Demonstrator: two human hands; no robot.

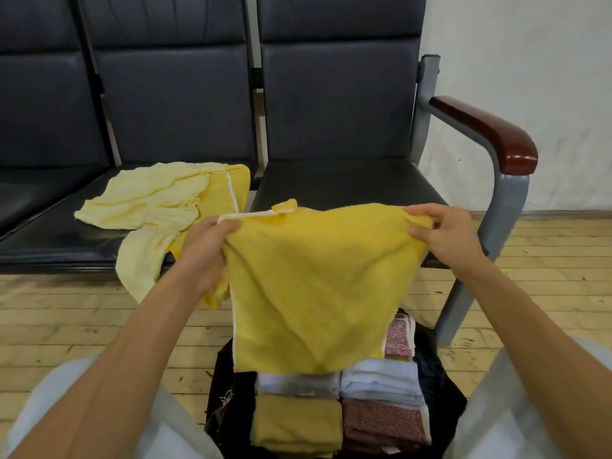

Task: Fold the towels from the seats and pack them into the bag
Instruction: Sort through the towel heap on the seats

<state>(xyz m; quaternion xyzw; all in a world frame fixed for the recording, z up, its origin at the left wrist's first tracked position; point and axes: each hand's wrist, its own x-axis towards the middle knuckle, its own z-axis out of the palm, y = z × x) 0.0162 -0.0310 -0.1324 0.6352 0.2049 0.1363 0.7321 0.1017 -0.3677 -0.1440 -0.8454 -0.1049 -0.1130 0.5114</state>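
You have nothing legible here: no lettering, brand, number or sign can be read. The bright yellow terry towel point(314, 293), gripped by your left hand point(205, 250) and right hand point(447, 236), shows only plain cloth. Below your right hand, a small white tag point(390, 450) on the folded red-patterned towel point(381, 422) is too small to read.

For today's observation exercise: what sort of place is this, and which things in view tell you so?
Probably a waiting room or hall: a row of joined dark padded seats with a wooden armrest, a plank floor and a bare pale wall.
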